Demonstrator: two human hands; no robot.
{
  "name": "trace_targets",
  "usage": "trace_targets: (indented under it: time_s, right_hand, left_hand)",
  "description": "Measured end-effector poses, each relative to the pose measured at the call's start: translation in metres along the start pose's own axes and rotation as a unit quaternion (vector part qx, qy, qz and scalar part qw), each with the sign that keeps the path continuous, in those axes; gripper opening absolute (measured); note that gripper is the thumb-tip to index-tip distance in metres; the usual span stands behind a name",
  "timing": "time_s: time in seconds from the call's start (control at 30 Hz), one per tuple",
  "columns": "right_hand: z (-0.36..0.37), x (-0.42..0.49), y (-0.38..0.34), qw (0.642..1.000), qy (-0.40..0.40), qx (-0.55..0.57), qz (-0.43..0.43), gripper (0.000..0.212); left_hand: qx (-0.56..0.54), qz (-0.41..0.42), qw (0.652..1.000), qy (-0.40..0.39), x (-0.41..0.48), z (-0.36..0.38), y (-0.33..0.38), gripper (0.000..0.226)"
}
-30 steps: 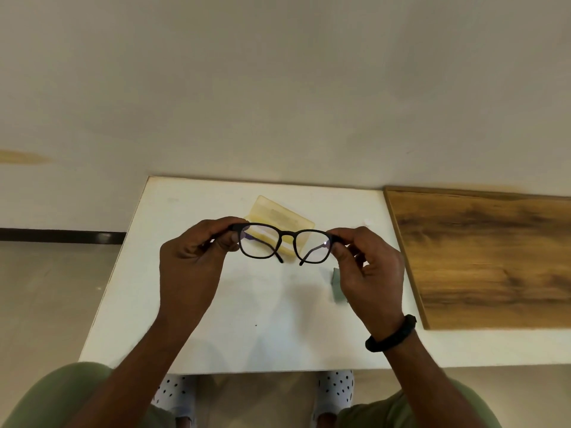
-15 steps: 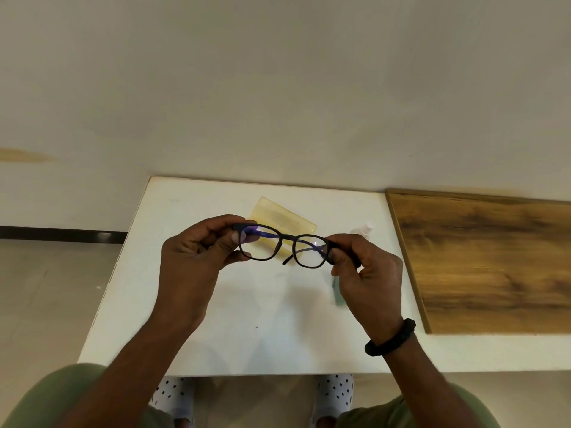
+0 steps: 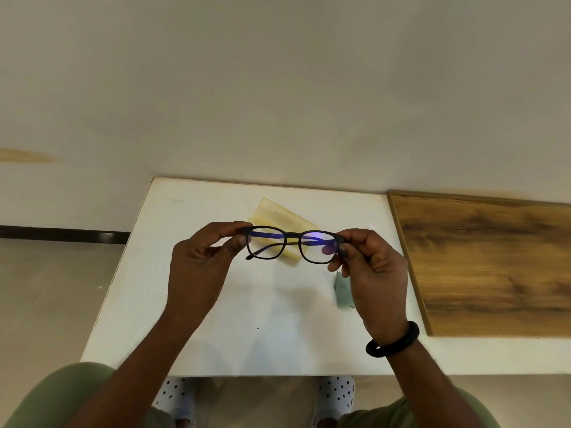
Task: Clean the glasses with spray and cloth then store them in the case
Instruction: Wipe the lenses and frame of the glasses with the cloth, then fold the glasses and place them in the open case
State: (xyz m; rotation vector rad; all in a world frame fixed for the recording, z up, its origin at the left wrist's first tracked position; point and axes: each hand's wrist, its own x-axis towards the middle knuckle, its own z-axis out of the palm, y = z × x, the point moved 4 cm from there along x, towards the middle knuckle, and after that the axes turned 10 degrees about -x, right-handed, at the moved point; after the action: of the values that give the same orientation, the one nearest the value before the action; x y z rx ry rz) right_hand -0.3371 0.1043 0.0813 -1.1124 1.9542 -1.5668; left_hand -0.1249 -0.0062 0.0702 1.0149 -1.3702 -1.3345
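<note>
Black glasses [image 3: 292, 247], pinched at both ends by left hand [image 3: 197, 267] and right hand [image 3: 375, 273], have levelled out with temples folding: casing nears.

Both forearms enter from the lower edge and converge toward the centre, raised above the desk [image 3: 191, 304]. Left hand [image 3: 200, 267]: back of the hand toward the camera, thumb and forefinger pinched on the left end of the glasses [image 3: 292, 246], remaining fingers curled loosely. Right hand [image 3: 375, 273]: thumb and forefinger closed in a matching grip on the right end of the frame, other fingers folded beneath. Right wrist carries a black band [image 3: 394, 342]. The two hands sit at nearly equal height, holding the frame level between them
</note>
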Motion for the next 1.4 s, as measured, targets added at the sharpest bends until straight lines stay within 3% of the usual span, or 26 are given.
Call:
trace_targets:
  time_s: [0.2,0.37,0.5,0.63,0.73,0.9,1.1,1.33,1.4]
  right_hand:
    - [-0.002,0.000,0.000,0.994,-0.006,0.099,0.039,0.029]
    - [-0.005,0.001,0.001,0.992,-0.004,0.117,0.052,0.027]
    - [-0.008,0.003,0.004,0.994,-0.002,0.102,0.045,0.030]
    - [-0.010,0.003,0.007,0.995,0.003,0.088,0.042,0.031]
    - [-0.011,0.005,0.009,0.995,0.009,0.086,0.044,0.029]
    - [-0.011,0.007,0.012,0.995,0.011,0.087,0.043,0.028]
    - [-0.007,0.006,0.017,0.995,0.008,0.082,0.057,0.024]
    - [0.013,0.006,0.029,0.992,-0.003,0.067,0.110,0.022]
    - [0.020,0.006,0.037,0.990,-0.011,0.061,0.126,0.020]
  left_hand:
    - [-0.020,0.003,0.999,-0.026,0.000,0.006,-0.005,0.018]
    - [-0.012,-0.022,0.999,-0.022,0.009,0.005,-0.020,0.018]
    - [0.102,-0.001,0.995,-0.017,0.031,-0.001,-0.054,0.019]
    - [0.245,0.025,0.964,-0.103,0.055,-0.001,-0.094,0.046]
    - [0.309,0.004,0.940,-0.145,0.066,0.008,-0.109,0.051]
    - [0.335,-0.019,0.928,-0.164,0.073,0.015,-0.117,0.029]
    - [0.306,-0.033,0.941,-0.141,0.058,0.001,-0.115,0.008]
    - [0.349,-0.041,0.927,-0.132,0.032,-0.014,-0.117,0.004]
    - [0.349,-0.032,0.930,-0.110,0.026,-0.015,-0.115,0.021]
